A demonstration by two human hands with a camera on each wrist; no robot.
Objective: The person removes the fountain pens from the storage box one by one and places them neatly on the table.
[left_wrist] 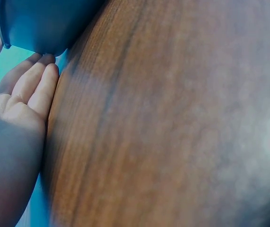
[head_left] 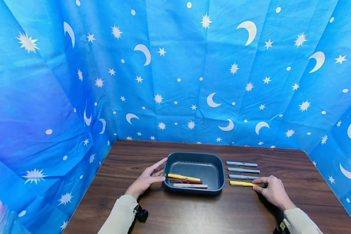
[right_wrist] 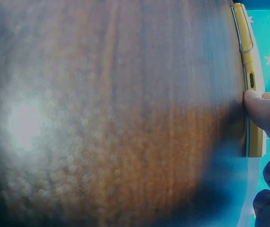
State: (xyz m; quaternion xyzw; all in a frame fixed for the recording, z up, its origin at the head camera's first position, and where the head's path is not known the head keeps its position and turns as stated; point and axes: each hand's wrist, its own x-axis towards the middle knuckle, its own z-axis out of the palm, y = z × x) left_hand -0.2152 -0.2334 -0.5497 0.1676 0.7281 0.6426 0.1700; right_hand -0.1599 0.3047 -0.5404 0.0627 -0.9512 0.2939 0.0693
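My right hand [head_left: 273, 190] pinches a yellow pen [head_left: 240, 183] near its right end, thumb in front. The pen lies low over the table, and its clip and oval slot show in the right wrist view. At the left end of a dark blue-grey rectangular bin [head_left: 193, 191], my left hand [head_left: 146, 180] touches the outer wall with extended fingers, the thumb near the rim. Inside the bin, along its front side, lie a yellow pen [head_left: 190, 177], a dark red pen [head_left: 196, 182] and a white pen [head_left: 193, 186].
Right of the bin, three light blue pens lie in a row, the far one [head_left: 242, 163], the middle one [head_left: 244, 170] and the near one [head_left: 240, 177], beyond the held yellow pen. Blue curtains [head_left: 178, 65] with moons and stars surround the brown wooden table [head_left: 193, 214].
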